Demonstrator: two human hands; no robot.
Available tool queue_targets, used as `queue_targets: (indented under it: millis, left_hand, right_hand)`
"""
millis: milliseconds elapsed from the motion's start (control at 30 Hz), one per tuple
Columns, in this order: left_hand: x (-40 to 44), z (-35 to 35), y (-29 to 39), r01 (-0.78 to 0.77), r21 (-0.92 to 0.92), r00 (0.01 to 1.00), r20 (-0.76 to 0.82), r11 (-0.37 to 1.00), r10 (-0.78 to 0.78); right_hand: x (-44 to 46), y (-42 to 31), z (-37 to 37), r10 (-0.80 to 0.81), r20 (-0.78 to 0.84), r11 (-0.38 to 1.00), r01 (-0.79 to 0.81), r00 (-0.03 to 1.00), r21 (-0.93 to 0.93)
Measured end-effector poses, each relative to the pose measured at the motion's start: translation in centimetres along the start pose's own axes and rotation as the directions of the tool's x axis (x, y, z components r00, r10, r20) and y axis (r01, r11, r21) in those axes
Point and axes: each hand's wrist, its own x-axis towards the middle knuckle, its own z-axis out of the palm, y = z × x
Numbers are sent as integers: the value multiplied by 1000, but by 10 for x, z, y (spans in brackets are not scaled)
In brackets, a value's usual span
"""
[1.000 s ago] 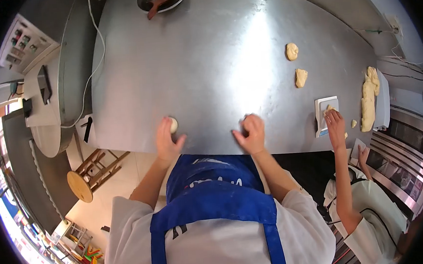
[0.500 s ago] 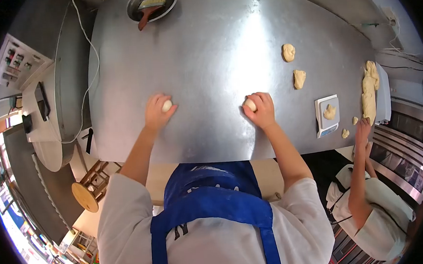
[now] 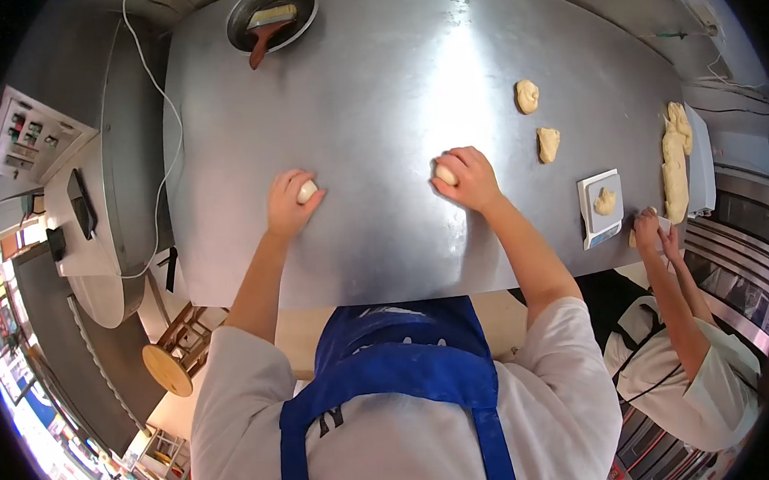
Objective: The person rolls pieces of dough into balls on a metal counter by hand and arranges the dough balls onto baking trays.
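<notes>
My left hand (image 3: 292,203) is cupped round a small pale dough ball (image 3: 308,192) on the steel table (image 3: 375,232). Some way to the right, my right hand (image 3: 472,182) curls its fingers and thumb round a second dough ball (image 3: 445,176). Both balls sit against the tabletop, partly covered by the hands. To the right of my right hand lie two loose dough pieces, a rounded one (image 3: 527,97) and a more angular one (image 3: 549,145).
A digital scale (image 3: 591,227) bears a dough lump (image 3: 605,201). Beyond it lies a long dough strip (image 3: 675,183). A co-worker's hands (image 3: 652,229) are at the table's right edge. A metal bowl (image 3: 308,16) with a wooden-handled brush (image 3: 262,45) stands at the far left.
My right hand has shifted slightly left and away from me with its dough ball. My left hand has barely moved. The co-worker's hands have moved from the dough strip towards the scale.
</notes>
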Motion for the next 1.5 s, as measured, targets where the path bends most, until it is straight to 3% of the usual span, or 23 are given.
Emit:
queue_targets:
  millis: [67,100,133,167,200,267,300,367,467,567,700,800,867,933,1000,1133,1200,1233,1300,1367,1433,1467,1500]
  left_hand:
    - [-22,-6,20,88,66,988,-133,994,-79]
    - [-13,-1,28,87,66,988,-132,994,-78]
    - [-4,4,44,-105,13,993,64,994,104]
    - [-2,7,55,-279,-79,925,245,957,290]
    - [5,14,48,-276,-87,926,244,957,289]
    - [39,27,14,-89,123,956,290,988,50]
    - [48,27,2,-91,130,957,287,987,51]
    - [60,25,-13,27,95,999,-21,995,-25]
    - [48,8,8,176,29,983,-65,984,-174]
    - [11,5,31,284,61,952,-137,957,-274]
    - [5,5,50,479,122,877,-113,869,-468]
    - [2,-11,48,437,49,898,35,898,-439]
    - [-35,-30,50,322,-35,933,183,946,-310]
    - [-98,-23,52,244,-73,961,154,967,-231]
    - [-92,-28,90,143,-70,975,181,987,-129]
    - [-34,24,87,-129,5,954,275,992,122]
    - [-14,45,51,-191,54,976,116,980,183]
    - [-7,42,39,-188,54,975,129,981,180]
    - [19,34,16,54,-37,996,74,998,-51]
    - [13,22,0,-11,9,1000,30,1000,10]
    - [-9,13,10,-54,57,999,-2,997,54]
    - [-25,6,24,18,53,992,-128,998,-11]
    - [-29,3,32,87,43,965,-254,995,-73]
  right_hand:
    - [-22,-29,-2,109,-81,994,-107,991,22]
    - [-27,-36,15,21,-56,992,-14,998,127]
    - [-30,-44,33,-67,-35,970,74,997,232]
    - [-9,-52,45,-183,-19,977,184,983,106]
    - [19,-47,52,-300,11,954,300,954,-22]
    - [49,-11,56,-394,84,913,401,915,-81]
    - [61,2,49,-327,116,937,338,938,-88]
    - [71,28,34,-250,67,962,256,966,-97]
    - [50,18,15,86,133,996,-83,987,-32]
    - [15,-15,30,274,-65,961,-275,960,-11]
    - [22,-30,57,332,-225,913,-372,916,-169]
    - [23,-43,25,605,-118,791,-576,788,207]
    - [-19,-55,-5,512,-117,859,-502,851,102]
    - [-72,-79,-18,381,-200,912,-402,903,-78]
    - [-98,-108,-15,276,-62,960,-278,959,-40]
    - [-27,-90,37,85,30,995,-83,996,-62]
    - [6,-38,40,-249,46,965,252,967,-72]
    - [22,-20,29,-289,105,944,301,952,-137]
    - [30,10,6,-211,127,954,232,969,-189]
    - [18,25,-7,-174,156,955,205,972,-216]
    - [-16,13,-12,54,7,992,-53,999,-112]
    - [-31,1,-10,121,-55,982,-127,991,-137]
    - [-36,-15,-6,149,-84,989,-150,985,-3]
